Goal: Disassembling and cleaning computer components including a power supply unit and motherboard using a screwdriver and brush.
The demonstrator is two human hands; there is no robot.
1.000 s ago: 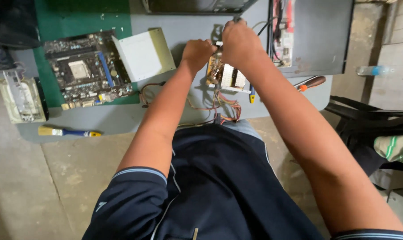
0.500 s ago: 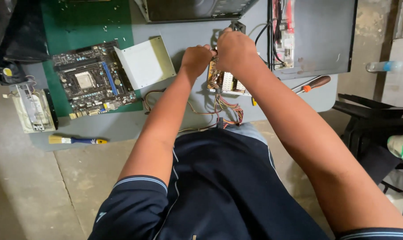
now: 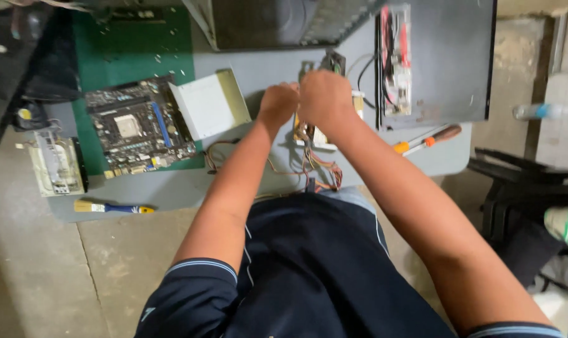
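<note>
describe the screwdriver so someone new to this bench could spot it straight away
Start at the grey table and go to its right edge, below the open metal computer case. The screwdriver lies there at a slant, right of the right hand. Its brown and orange handle sets it apart.

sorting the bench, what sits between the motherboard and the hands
In the head view, a white metal box lies between the motherboard and the left hand.

My left hand [image 3: 279, 102] and right hand [image 3: 321, 99] sit side by side, touching, on a small circuit unit [image 3: 315, 133] at the middle of the table [image 3: 259, 75]. A bundle of wires [image 3: 318, 172] trails from it toward me. Left of my hands lies a metal box [image 3: 209, 103], then a motherboard [image 3: 137, 128]. A screwdriver [image 3: 425, 139] lies to the right, before an open computer case [image 3: 434, 59]. A brush [image 3: 112, 207] rests at the near left edge.
</note>
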